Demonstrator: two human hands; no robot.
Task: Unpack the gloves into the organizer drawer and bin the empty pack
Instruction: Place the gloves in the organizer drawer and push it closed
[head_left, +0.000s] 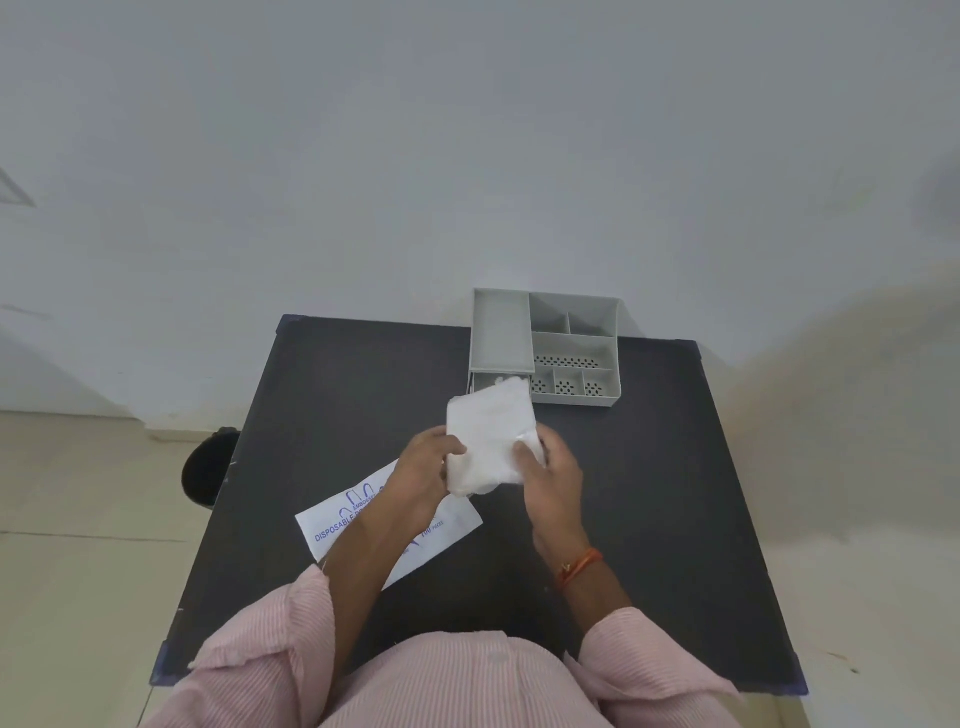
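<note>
Both hands, left (423, 462) and right (550, 475), pinch the gloves (491, 441), long axis pointing straight ahead at the drawer (485, 382).

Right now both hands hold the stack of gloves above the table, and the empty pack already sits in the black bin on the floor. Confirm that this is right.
Not quite. Both the left hand and the right hand do hold the stack of gloves above the table, but the empty pack lies flat on the table under the left forearm, not in the black bin. The head view shows it.
</note>
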